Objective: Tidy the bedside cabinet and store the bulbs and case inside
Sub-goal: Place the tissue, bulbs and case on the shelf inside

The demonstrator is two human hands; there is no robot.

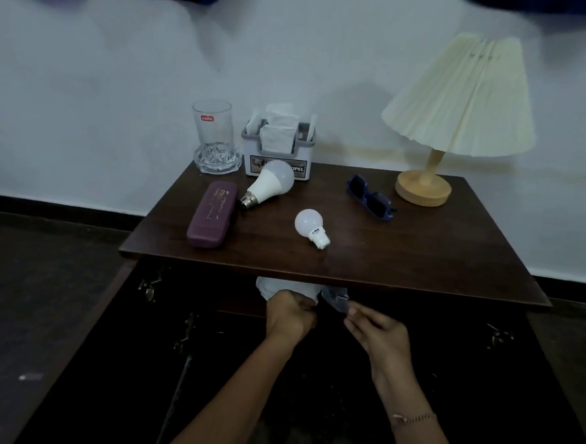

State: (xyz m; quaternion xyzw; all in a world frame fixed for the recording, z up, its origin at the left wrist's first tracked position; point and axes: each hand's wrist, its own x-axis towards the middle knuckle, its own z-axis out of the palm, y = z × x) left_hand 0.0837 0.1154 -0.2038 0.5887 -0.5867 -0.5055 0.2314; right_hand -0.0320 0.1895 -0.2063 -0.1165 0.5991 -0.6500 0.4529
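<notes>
Both bulbs, large bulb [270, 184] and small bulb [310, 227], and the purple case [211, 215] lie on the cabinet top [420, 257]. I judge the bulbs light, smooth, fragile: take by the globe. Left hand [291, 314] fingers curled on pale cloth [280, 286] under the top's edge; right hand [375, 333] pinching, on what I cannot tell.
</notes>
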